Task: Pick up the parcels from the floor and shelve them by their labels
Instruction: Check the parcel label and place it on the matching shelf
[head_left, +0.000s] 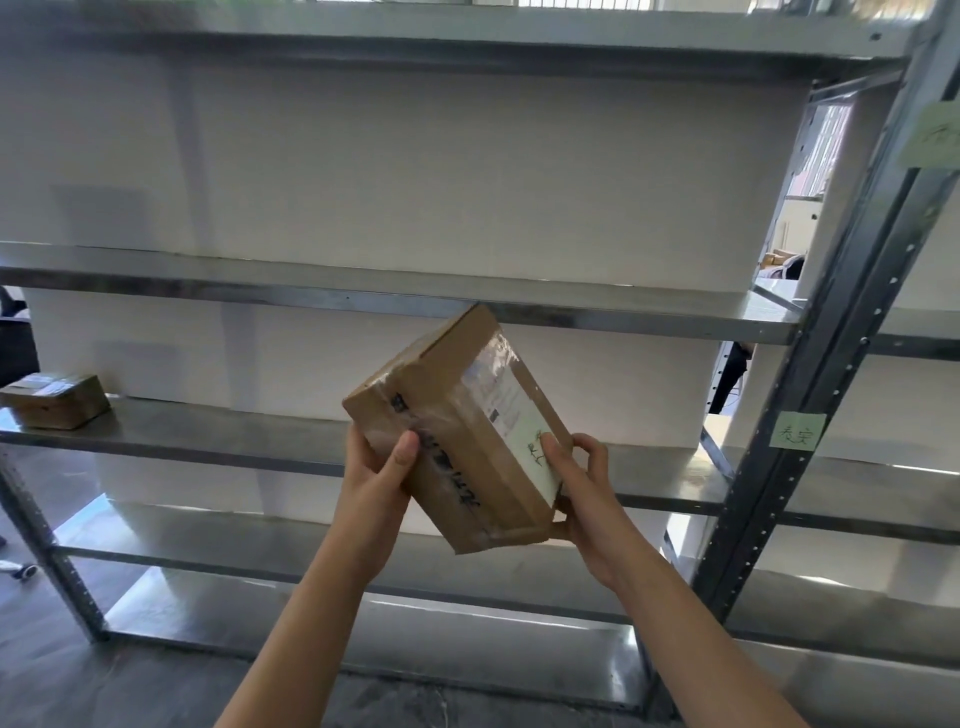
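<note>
Hands at centre frame hold a tilted cardboard parcel (457, 431) before metal shelves (363, 301): left grip (382, 467) pinching its lower left corner, right grip (576, 478) clasping its labelled right edge.

Matt brown cardboard parcel (457, 431) under glossy clear tape; smooth, shiny grey metal shelves (363, 296).

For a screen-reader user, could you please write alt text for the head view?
Both hands, left hand and right hand, hold a tilted cardboard parcel with a white label before grey metal shelving. A smaller parcel sits on a shelf at far left.
</note>
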